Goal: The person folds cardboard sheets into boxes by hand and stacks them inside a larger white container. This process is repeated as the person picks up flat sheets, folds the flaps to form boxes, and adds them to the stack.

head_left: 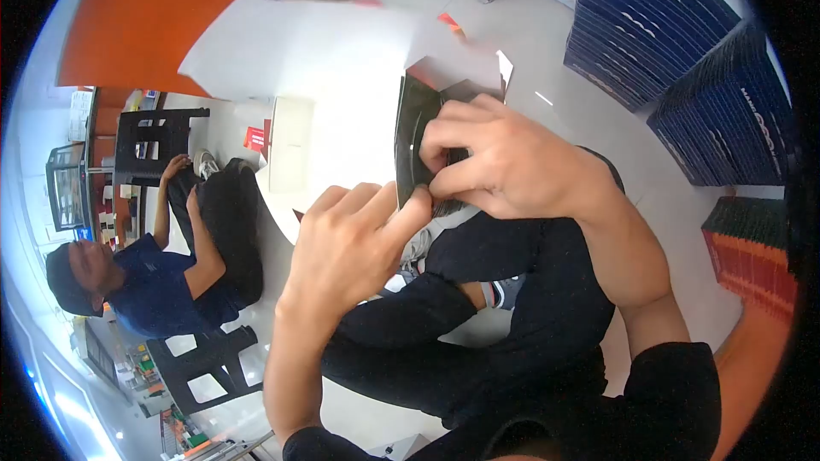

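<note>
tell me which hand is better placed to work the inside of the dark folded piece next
Probably the right hand: its fingers reach in over the inner side of the dark folded piece, while the left hand grips its near edge, seemingly steadying it.

Head-worn view — close above the hands (414,205) — facing down.

Black short-sleeved top (675,393), loose black trousers (393,333), grey sock (489,294) and blue-and-white shoe (508,293)
</note>
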Available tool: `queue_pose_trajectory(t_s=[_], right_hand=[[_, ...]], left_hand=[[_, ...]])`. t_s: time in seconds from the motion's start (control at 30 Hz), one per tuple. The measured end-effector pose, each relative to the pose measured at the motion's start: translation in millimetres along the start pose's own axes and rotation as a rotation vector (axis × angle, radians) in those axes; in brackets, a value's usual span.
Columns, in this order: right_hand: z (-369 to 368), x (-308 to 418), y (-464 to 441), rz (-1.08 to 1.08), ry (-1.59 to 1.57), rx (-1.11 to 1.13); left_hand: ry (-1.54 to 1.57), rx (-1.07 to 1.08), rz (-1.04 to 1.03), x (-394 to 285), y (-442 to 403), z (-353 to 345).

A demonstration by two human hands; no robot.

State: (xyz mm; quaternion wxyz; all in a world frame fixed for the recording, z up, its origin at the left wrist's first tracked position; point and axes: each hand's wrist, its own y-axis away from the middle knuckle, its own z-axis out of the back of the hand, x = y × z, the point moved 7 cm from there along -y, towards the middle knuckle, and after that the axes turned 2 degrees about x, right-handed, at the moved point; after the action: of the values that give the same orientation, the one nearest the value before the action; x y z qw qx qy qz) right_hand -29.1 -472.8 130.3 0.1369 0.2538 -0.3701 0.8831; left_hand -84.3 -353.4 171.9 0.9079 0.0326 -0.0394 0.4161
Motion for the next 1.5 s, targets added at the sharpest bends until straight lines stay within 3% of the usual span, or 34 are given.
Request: queue_pose_trajectory(t_s=[0.17, 0.27, 0.3, 0.37, 0.43, 0.57, 0.63, 0.77, 0.87, 0.93, 1.13, 1.33, 1.5], right_hand=[[3.3, 13.6, 2.1, 0.005, 0.193, -0.062], [6.5, 15.3, 4.1, -0.040, 0.273, -0.125], [7.2, 14.4, 4.8, -0.074, 0.295, -0.121], [5.4, 16.0, 4.9, -0.093, 0.302, -0.066], [4.0, 16.5, 4.4, -0.111, 0.313, -0.008], [2.6, 15.5, 5.0, -0.161, 0.406, -0.056], [3.1, 15.8, 5.5, -0.202, 0.449, -0.095], [1.4, 13.7, 4.3, -0.296, 0.489, -0.078], [4.6, 13.3, 3.8, -0.327, 0.480, -0.103], [8.0, 14.0, 3.4, -0.327, 0.468, -0.128], [10.0, 10.6, 4.6, -0.374, 0.467, -0.178], [-0.4, 7.8, 5.6, -0.418, 0.445, -0.107], [-3.0, 3.3, 8.5, -0.548, 0.414, -0.111]], left_hand=[[0.129, -0.084, 0.017, -2.2, 8.3, 10.1], [0.326, -0.056, 0.249, 11.7, -1.7, 14.0], [0.322, -0.059, 0.240, 9.2, -9.0, 13.8], [0.638, -0.076, 0.595, 30.5, -22.2, 10.4], [0.543, -0.037, 0.557, 38.1, -46.7, 12.6], [0.200, -0.165, 0.340, 28.7, -71.6, 24.4], [0.231, -0.026, 0.443, 30.7, -70.0, 19.5], [0.159, 0.038, 0.444, 30.8, -68.7, 20.7], [0.041, 0.035, 0.332, 20.6, -73.6, 26.4], [0.143, 0.114, 0.487, 29.5, -72.9, 20.9], [0.065, 0.114, 0.404, 22.7, -79.2, 24.1], [0.024, 0.152, 0.580, 25.6, -69.4, 22.2], [-0.024, 0.186, 0.535, 19.1, -67.8, 20.6]])
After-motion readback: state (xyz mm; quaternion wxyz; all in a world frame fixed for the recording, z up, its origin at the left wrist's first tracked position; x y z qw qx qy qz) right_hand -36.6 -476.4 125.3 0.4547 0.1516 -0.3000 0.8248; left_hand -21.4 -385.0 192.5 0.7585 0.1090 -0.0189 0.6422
